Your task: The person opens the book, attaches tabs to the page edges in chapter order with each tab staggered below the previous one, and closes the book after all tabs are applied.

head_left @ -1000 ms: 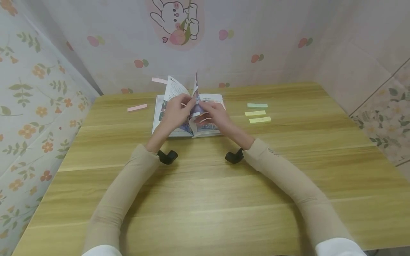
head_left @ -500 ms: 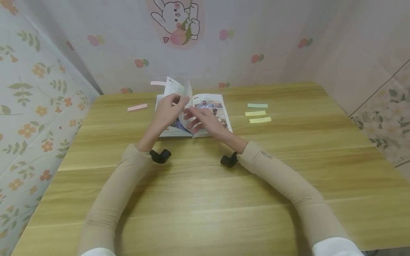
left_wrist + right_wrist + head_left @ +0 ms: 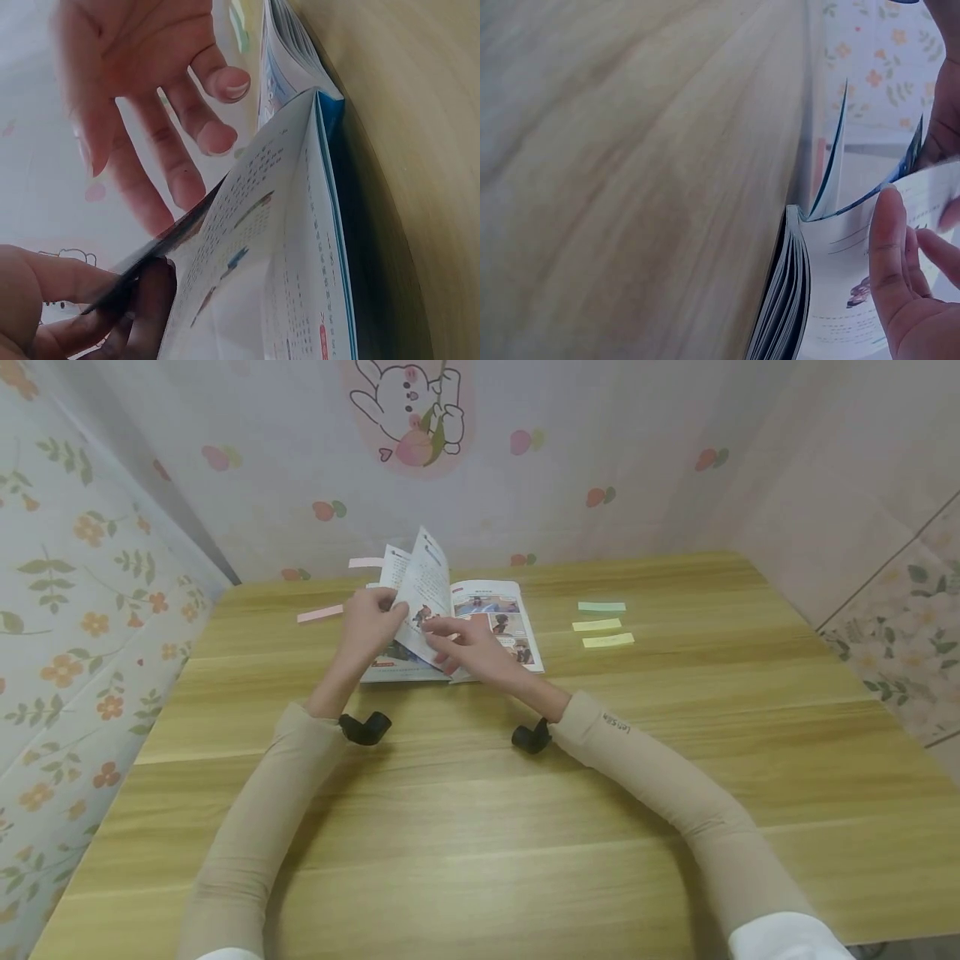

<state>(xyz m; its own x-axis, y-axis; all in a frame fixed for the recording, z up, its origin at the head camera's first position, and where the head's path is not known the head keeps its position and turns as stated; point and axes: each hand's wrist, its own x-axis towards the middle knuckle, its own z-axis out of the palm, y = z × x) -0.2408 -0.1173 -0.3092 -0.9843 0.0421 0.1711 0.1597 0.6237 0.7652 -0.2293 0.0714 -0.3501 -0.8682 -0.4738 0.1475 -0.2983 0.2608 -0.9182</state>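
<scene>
An open book (image 3: 480,667) with comic pictures lies towards the back of the table. My left hand (image 3: 369,622) pinches a raised page (image 3: 429,572) by its outer edge, thumb on one face and fingers on the other, as the left wrist view shows. That page leans leftward, over another lifted page behind it. My right hand (image 3: 480,650) hovers over the book's middle, fingers loosely extended right by the raised page's face. A pink paper strip (image 3: 366,562) juts out from the upper left of the other lifted page.
Left of the book, a second pink strip (image 3: 318,614) lies on the wood-grain table (image 3: 480,827). To the right are a green strip (image 3: 602,607) and two yellow strips, one nearer (image 3: 608,641). A patterned curtain (image 3: 555,485) hangs behind the table.
The page in my left hand has swung from upright over to the left, uncovering the comic page on the right. My right hand has let go of it, its fingers spreading.
</scene>
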